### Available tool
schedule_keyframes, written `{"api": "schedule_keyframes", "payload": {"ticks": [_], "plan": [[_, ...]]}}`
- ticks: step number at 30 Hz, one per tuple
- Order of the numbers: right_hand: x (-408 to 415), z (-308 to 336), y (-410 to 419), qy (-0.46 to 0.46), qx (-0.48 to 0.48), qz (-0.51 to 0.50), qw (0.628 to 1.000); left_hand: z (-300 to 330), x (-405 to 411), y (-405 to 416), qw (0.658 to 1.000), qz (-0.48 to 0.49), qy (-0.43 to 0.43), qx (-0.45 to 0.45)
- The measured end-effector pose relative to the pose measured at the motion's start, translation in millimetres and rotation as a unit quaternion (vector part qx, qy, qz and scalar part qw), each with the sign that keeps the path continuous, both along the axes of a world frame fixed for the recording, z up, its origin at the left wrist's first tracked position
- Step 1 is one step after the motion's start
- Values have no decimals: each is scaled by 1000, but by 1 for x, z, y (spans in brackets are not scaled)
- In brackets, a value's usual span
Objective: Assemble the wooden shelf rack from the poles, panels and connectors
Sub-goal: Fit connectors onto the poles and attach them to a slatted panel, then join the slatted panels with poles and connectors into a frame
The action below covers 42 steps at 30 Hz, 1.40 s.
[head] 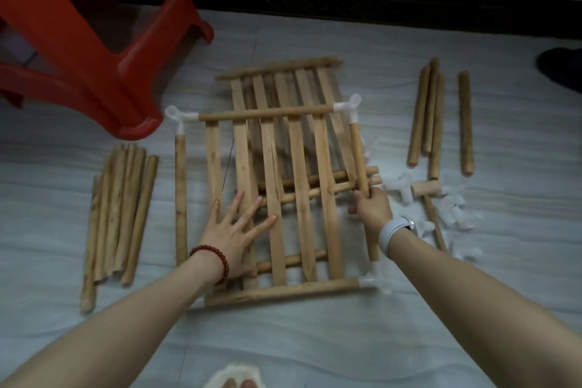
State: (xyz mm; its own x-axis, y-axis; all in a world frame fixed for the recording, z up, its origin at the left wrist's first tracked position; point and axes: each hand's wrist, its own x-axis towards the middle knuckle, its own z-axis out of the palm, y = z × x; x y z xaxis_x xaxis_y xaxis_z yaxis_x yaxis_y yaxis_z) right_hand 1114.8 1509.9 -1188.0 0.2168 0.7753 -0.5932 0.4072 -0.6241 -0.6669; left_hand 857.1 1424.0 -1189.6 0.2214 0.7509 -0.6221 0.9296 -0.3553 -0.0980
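Over on the far left a red plastic stool [78,41] stands on the pale floor [315,340], and below it lies a bundle of spare poles [119,214], side by side, untouched. Next comes the frame's left pole [180,198], capped at its far end by a white connector [179,116] that joins it to the far cross pole [266,113].

Now the middle: the slatted panel [283,198] lies flat on the floor inside that frame, with at least one more panel stacked under it and poking out beyond. The left hand [234,231] lies on the slats with fingers spread wide and straight, pressing down, holding nothing. Good choice, I'd say: those thin slats look light and a bit springy, so a flat palm pins the thing better than a pinch would.

Moving right, the right hand [373,208] has its fingers curled round the frame's right pole [360,161], low on its length. That pole runs to another corner connector [349,107] at the far end and one at the near corner [373,279]. The poles look stiff and dry, easy to grip near a joint; the plastic sockets seem the weak point, likely to pop if twisted.

Further right, loose white connectors [453,214] are scattered beside a small wooden mallet [425,189], and four more short poles [437,123] lie beyond.
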Motion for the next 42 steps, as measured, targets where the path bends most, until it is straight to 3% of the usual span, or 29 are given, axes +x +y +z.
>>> {"api": "schedule_keyframes", "payload": {"ticks": [4, 9, 12, 17, 22, 25, 28, 31, 33, 34, 35, 36, 40, 42], "plan": [[-17, 1, 44, -16, 34, 31, 999, 5, -6, 44, 997, 70, -18, 8], [-34, 4, 61, -105, 91, 41, 989, 8, -10, 62, 980, 167, -92, 52], [-33, 4, 51, -81, 124, 18, 989, 9, -11, 49, 963, 200, -145, 108], [-6, 14, 16, 6, 155, 11, 988, 23, -10, 23, 938, 165, -215, 217], [38, 32, -29, 44, 150, 79, 985, 44, -16, 7, 890, 252, -245, 290], [49, 35, -46, 101, 108, 10, 989, 43, -33, -9, 818, 404, -259, 317], [58, 32, -59, 117, 53, -38, 991, 35, -39, -34, 716, 603, -313, 157], [62, 23, -68, 109, 45, -39, 992, 22, -29, -52, 603, 676, -423, -27], [62, 17, -69, 89, 54, -14, 994, 15, -26, -60, 503, 722, -474, -39], [62, 15, -69, 78, 58, -3, 995, 11, -28, -65, 483, 733, -478, -32], [61, 14, -67, 68, 64, 4, 996, 7, -31, -71, 496, 726, -475, -29], [60, 12, -66, 60, 75, 7, 995, 4, -34, -78, 532, 706, -467, -27], [61, 18, -51, 25, 113, -1, 993, -8, -44, -110, 709, 565, -421, 17], [69, 24, -42, 50, 109, -16, 993, -12, -44, -120, 768, 505, -383, 96]]}}
